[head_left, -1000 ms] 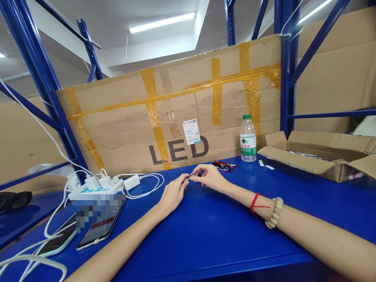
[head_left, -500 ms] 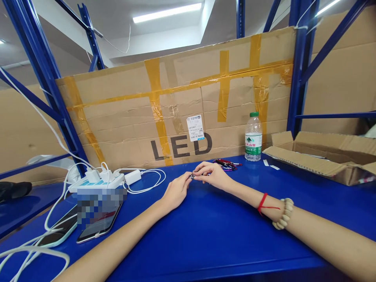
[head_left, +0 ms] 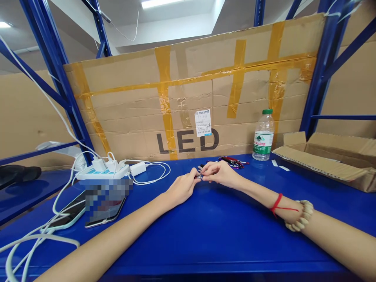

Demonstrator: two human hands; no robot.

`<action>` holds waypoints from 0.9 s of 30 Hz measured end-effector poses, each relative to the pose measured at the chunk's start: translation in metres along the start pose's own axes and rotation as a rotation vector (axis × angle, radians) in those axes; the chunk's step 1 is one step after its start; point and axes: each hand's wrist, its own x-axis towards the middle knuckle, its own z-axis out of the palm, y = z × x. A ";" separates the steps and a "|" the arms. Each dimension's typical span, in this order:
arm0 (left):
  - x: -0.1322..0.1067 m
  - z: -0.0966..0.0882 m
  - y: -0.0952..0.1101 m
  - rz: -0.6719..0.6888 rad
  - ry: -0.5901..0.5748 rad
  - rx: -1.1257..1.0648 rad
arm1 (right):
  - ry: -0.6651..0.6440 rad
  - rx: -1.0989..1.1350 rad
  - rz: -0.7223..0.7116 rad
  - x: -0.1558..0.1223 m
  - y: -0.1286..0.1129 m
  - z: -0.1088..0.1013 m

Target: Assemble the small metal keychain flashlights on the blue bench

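Both my hands meet over the blue shelf top [head_left: 211,231], pinching one small dark metallic item [head_left: 199,176] between their fingertips. My left hand [head_left: 182,187] grips it from the left with thumb and forefinger. My right hand [head_left: 219,173] holds it from the right, fingers curled. The item is too small to name. Just behind my right hand lies a little heap of small red, black and purple objects [head_left: 233,161].
A water bottle [head_left: 263,135] stands at the back right beside an open cardboard box [head_left: 329,158]. A taped "LED" carton [head_left: 188,102] walls the back. A power strip [head_left: 102,172] with chargers, white cables [head_left: 35,239] and two phones [head_left: 105,209] fill the left.
The view has shifted, so everything sits further right and slightly lower. My hands stay joined on the small item with barely any change in grip.
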 end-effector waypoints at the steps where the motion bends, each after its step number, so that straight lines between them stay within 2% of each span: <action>1: 0.000 0.000 0.000 0.015 0.002 0.019 | 0.002 -0.007 -0.017 0.000 -0.001 0.000; 3: 0.000 0.000 -0.001 0.040 0.026 0.045 | 0.013 -0.015 -0.038 -0.001 -0.003 0.000; 10: 0.001 0.001 -0.002 0.118 0.149 0.152 | 0.008 0.031 0.025 -0.002 -0.008 0.003; 16: 0.003 0.003 -0.003 0.119 0.216 0.148 | 0.044 0.040 0.045 -0.003 -0.013 0.004; 23: 0.005 0.003 -0.001 0.037 0.194 0.047 | 0.085 -0.022 0.133 -0.002 -0.007 0.005; 27: 0.005 0.000 0.004 -0.041 0.137 0.027 | 0.115 -0.124 0.074 0.000 0.000 0.005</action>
